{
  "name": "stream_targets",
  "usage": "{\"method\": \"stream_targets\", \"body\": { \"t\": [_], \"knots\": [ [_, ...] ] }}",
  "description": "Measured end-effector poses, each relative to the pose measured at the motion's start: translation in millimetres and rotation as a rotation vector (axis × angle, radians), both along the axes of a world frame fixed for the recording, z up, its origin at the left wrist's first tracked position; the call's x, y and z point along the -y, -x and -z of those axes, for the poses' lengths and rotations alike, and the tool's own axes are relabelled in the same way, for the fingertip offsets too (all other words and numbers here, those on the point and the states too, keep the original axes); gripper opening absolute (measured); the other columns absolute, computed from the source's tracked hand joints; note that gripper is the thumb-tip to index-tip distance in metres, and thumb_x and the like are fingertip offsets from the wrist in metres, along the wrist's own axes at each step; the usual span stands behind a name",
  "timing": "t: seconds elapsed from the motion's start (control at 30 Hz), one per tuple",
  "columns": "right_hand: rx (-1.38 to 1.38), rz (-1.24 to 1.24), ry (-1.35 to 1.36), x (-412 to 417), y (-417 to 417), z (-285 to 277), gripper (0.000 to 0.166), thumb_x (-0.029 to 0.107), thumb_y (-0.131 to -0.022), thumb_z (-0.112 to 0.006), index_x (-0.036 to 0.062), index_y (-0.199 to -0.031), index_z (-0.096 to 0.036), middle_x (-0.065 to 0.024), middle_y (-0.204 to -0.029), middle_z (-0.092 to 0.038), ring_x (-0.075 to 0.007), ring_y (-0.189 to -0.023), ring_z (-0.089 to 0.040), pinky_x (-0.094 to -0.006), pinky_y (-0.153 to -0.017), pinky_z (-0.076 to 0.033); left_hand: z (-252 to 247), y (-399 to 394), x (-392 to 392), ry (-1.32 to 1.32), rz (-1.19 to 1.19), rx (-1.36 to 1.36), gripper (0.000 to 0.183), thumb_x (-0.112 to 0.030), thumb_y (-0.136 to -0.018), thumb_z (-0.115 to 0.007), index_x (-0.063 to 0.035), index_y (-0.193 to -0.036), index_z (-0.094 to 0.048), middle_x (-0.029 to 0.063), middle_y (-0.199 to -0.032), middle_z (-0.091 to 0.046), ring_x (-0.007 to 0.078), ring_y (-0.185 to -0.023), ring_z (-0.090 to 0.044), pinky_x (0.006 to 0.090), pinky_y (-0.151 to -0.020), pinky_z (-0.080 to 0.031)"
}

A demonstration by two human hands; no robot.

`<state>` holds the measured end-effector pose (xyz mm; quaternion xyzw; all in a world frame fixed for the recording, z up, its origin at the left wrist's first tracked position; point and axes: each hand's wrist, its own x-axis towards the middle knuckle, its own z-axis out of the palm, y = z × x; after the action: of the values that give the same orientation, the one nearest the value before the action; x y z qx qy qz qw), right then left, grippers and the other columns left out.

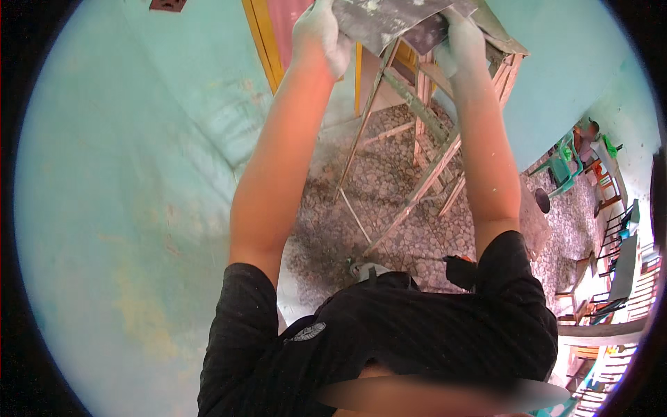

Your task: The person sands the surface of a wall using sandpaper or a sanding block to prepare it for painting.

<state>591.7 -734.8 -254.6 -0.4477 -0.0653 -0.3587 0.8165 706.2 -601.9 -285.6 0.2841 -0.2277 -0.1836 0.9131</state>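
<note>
Both my arms reach up to the top of the view, and a pale powder coats both hands. My left hand (324, 39) grips the left edge of a dark grey, dusty sheet (383, 21), perhaps sandpaper. At the sheet's right side, my right hand (461, 41) has its fingers closed around an edge, with a darker flap (424, 34) hanging between the hands. The fingertips of both hands are partly hidden. Beyond and beneath the sheet stands a rough wooden trestle or scaffold (430, 174), its top board (503, 36) just right of my right hand.
A pale green wall (130, 182) with patches runs close on the left. The trestle's legs spread over a pebble-patterned floor (385, 198). A yellow door frame (263, 47) is at the top. Far right are green plastic chairs (560, 169), a person (589, 133) and several dark-framed tables.
</note>
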Motion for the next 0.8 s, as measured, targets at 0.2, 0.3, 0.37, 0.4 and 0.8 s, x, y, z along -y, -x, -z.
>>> {"method": "stream_targets", "body": {
  "t": [0.2, 0.3, 0.37, 0.4, 0.8],
  "knots": [
    [0.071, 0.380, 0.227, 103.1, -9.5, -40.2, 0.022, 0.001, -0.092, -0.050, 0.0003, -0.114, -0.057, -0.0103, -0.097, -0.066, -0.0205, -0.083, -0.067, -0.0343, -0.073, -0.056, -30.2, -35.3, 92.2, -0.091, -0.133, 0.013, 0.027, -0.028, -0.100, -0.049, -0.0082, -0.110, -0.064, 0.0038, -0.097, -0.069, 0.0168, -0.084, -0.066, 0.0291, -0.068, -0.053],
    [0.195, 0.594, 0.369, 171.2, 9.7, -76.2, 0.023, 0.000, -0.092, -0.051, -0.0012, -0.114, -0.057, -0.0102, -0.098, -0.066, -0.0194, -0.083, -0.066, -0.0328, -0.074, -0.055, -42.0, -35.2, 157.6, -0.061, -0.068, 0.011, 0.026, -0.029, -0.098, -0.052, -0.0094, -0.111, -0.063, 0.0054, -0.100, -0.068, 0.0176, -0.087, -0.066, 0.0307, -0.070, -0.054],
    [0.282, 0.699, 0.426, 200.4, 27.3, -90.3, 0.023, 0.000, -0.092, -0.051, -0.0022, -0.114, -0.057, -0.0104, -0.098, -0.066, -0.0192, -0.084, -0.066, -0.0324, -0.076, -0.054, -50.7, -19.8, 182.1, -0.093, -0.057, -0.060, 0.029, -0.028, -0.096, -0.055, -0.0065, -0.114, -0.061, 0.0103, -0.107, -0.066, 0.0214, -0.095, -0.065, 0.0344, -0.079, -0.054],
    [0.277, 0.723, 0.442, 210.5, 35.5, -110.0, 0.024, 0.000, -0.092, -0.051, -0.0025, -0.116, -0.057, -0.0108, -0.100, -0.066, -0.0192, -0.086, -0.066, -0.0321, -0.077, -0.054, -65.7, -11.9, 190.0, -0.156, -0.092, -0.039, 0.027, -0.024, -0.099, -0.053, -0.0076, -0.120, -0.058, 0.0088, -0.111, -0.064, 0.0212, -0.099, -0.063, 0.0335, -0.085, -0.052],
    [0.170, 0.763, 0.415, 257.9, 44.8, -94.6, 0.028, 0.000, -0.092, -0.051, -0.0042, -0.120, -0.056, -0.0130, -0.108, -0.066, -0.0203, -0.093, -0.066, -0.0318, -0.082, -0.053, -54.8, -56.4, 278.7, -0.811, -0.814, 1.045, 0.028, -0.027, -0.088, -0.062, -0.0065, -0.105, -0.070, 0.0163, -0.104, -0.070, 0.0343, -0.105, -0.063, 0.0425, -0.092, -0.050]
  ]
}}
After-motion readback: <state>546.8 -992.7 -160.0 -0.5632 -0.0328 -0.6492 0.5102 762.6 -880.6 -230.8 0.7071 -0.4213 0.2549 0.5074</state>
